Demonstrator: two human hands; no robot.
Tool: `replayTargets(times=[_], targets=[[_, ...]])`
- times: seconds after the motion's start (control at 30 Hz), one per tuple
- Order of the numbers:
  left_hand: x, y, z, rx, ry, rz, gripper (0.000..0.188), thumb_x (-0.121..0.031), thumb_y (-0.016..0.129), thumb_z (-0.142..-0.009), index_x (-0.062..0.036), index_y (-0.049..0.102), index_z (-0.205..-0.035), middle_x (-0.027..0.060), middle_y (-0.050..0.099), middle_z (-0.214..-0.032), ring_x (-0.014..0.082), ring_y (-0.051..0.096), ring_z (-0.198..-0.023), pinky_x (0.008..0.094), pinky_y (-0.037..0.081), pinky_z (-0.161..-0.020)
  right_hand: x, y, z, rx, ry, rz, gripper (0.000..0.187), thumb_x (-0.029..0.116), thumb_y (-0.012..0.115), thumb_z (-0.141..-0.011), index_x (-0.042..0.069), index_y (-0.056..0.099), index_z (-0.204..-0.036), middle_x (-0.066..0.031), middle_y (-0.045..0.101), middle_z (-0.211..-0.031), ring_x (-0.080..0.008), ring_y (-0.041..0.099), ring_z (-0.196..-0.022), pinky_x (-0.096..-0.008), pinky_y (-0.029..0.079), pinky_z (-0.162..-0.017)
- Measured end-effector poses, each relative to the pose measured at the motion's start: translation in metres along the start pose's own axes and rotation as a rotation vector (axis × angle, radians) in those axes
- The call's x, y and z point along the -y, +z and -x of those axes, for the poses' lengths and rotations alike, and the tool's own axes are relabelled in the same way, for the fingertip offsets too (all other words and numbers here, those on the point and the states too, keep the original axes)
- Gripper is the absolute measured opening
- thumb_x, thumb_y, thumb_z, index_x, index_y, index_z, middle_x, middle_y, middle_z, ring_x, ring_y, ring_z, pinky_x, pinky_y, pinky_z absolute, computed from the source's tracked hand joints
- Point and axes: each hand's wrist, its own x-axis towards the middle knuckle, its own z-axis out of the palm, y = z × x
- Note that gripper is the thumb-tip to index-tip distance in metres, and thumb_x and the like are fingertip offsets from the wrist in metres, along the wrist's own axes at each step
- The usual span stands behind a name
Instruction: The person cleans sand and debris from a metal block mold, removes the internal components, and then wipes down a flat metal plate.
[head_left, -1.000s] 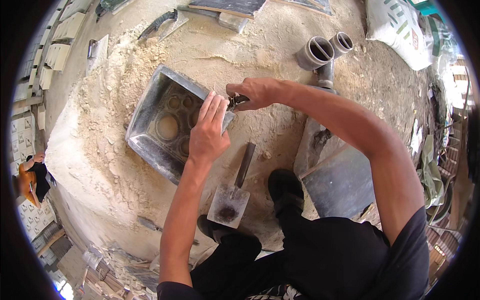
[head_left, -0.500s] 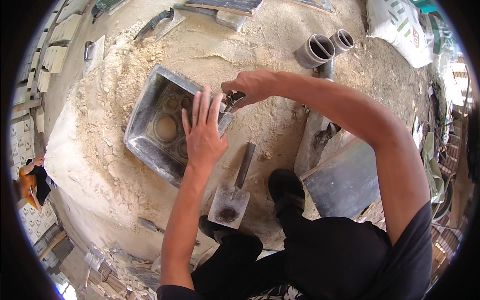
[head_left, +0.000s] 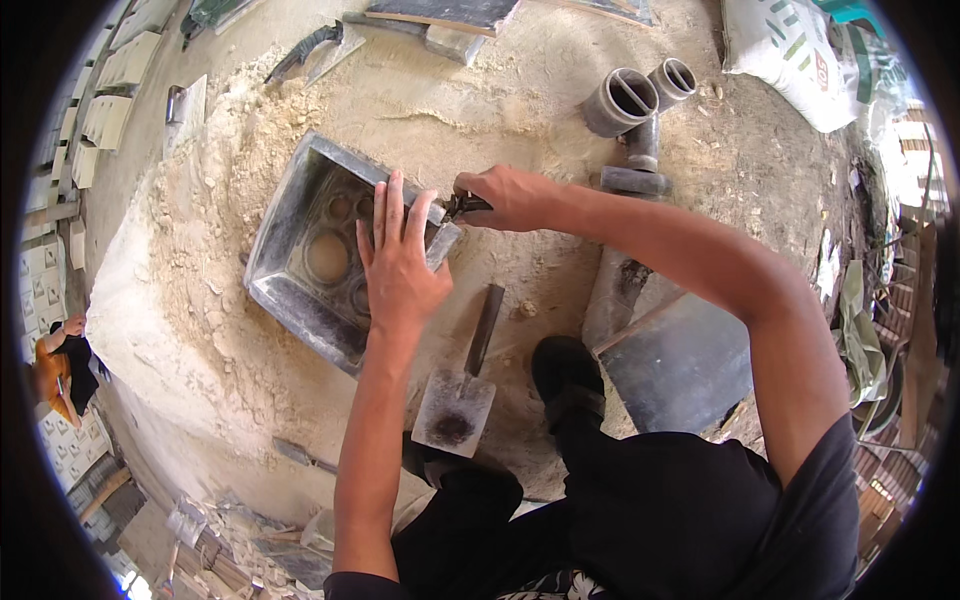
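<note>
A dark grey, open-topped box mould [head_left: 268, 250] sits tilted on sandy ground, with round hollows in its floor. Fingers spread, my left hand [head_left: 405, 275] rests across its right side. My right hand [head_left: 512, 198] is closed around a dark metal hand tool [head_left: 466, 206] that looks like pliers. The tool's tip meets the mould's right rim by a notch or gap, close to my left fingertips. My fingers hide most of its handles. Below the mould, a small square-bladed shovel [head_left: 455, 412] lies by my feet, dark powder on its blade.
Two round grey cups [head_left: 620, 103] stand at the upper right, near a white sack [head_left: 790, 62]. A dark flat board [head_left: 680, 360] lies right of my shoe [head_left: 568, 378]. Sand heaps up left of the mould. Another person [head_left: 66, 375] is at the far left edge.
My right hand has shifted slightly at the mould's rim, still gripping the tool, and its forearm is lower. More of the grey piece below the cups shows. My left hand stays on the mould.
</note>
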Motion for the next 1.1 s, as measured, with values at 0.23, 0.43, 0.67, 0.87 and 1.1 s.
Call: replayTargets(times=[0.23, 0.43, 0.67, 0.87, 1.1], targets=[[0.000, 0.001, 0.001, -0.002, 0.021, 0.035, 0.068, -0.012, 0.066, -0.075, -0.0186, 0.043, -0.138, 0.0115, 0.024, -0.156, 0.0310, 0.021, -0.145, 0.0583, 0.025, -0.112, -0.008, -0.001, 0.001, 0.020, -0.043, 0.234, 0.034, 0.027, 0.064, -0.086, 0.001, 0.056, -0.107, -0.0193, 0.065, -0.091, -0.0397, 0.062, -0.085, -0.0481, 0.049, -0.075], [0.000, 0.001, 0.002, 0.000, 0.019, 0.028, 0.068, -0.011, 0.065, -0.074, -0.0180, 0.042, -0.138, 0.0118, 0.024, -0.156, 0.0316, 0.021, -0.145, 0.0584, 0.025, -0.112, -0.007, 0.002, 0.001, 0.011, -0.017, 0.204, 0.031, 0.022, 0.063, -0.082, 0.002, 0.056, -0.105, -0.0200, 0.064, -0.091, -0.0407, 0.062, -0.084, -0.0481, 0.049, -0.073], [-0.003, -0.002, 0.001, 0.009, 0.015, 0.024, 0.066, -0.006, 0.067, -0.074, -0.0149, 0.044, -0.135, 0.0159, 0.027, -0.154, 0.0365, 0.023, -0.143, 0.0509, 0.025, -0.114, -0.012, 0.005, 0.004, -0.073, -0.121, 0.045, 0.034, 0.024, 0.065, -0.081, 0.000, 0.056, -0.103, -0.0213, 0.064, -0.089, -0.0415, 0.062, -0.082, -0.0479, 0.049, -0.072], [-0.004, -0.003, 0.001, 0.011, 0.013, 0.033, 0.067, -0.004, 0.066, -0.073, -0.0152, 0.044, -0.136, 0.0161, 0.026, -0.154, 0.0365, 0.023, -0.143, 0.0504, 0.025, -0.114, -0.015, 0.007, 0.001, -0.077, -0.123, 0.038, 0.036, 0.025, 0.066, -0.081, -0.001, 0.056, -0.102, -0.0213, 0.064, -0.088, -0.0413, 0.063, -0.082, -0.0471, 0.050, -0.071], [-0.002, -0.001, 0.001, 0.020, 0.008, 0.029, 0.068, -0.006, 0.065, -0.074, -0.0170, 0.043, -0.137, 0.0141, 0.024, -0.155, 0.0348, 0.022, -0.144, 0.0545, 0.024, -0.114, -0.012, 0.006, 0.000, -0.068, -0.076, 0.061, 0.034, 0.024, 0.067, -0.079, 0.000, 0.056, -0.100, -0.0217, 0.065, -0.084, -0.0412, 0.063, -0.078, -0.0467, 0.050, -0.069]])
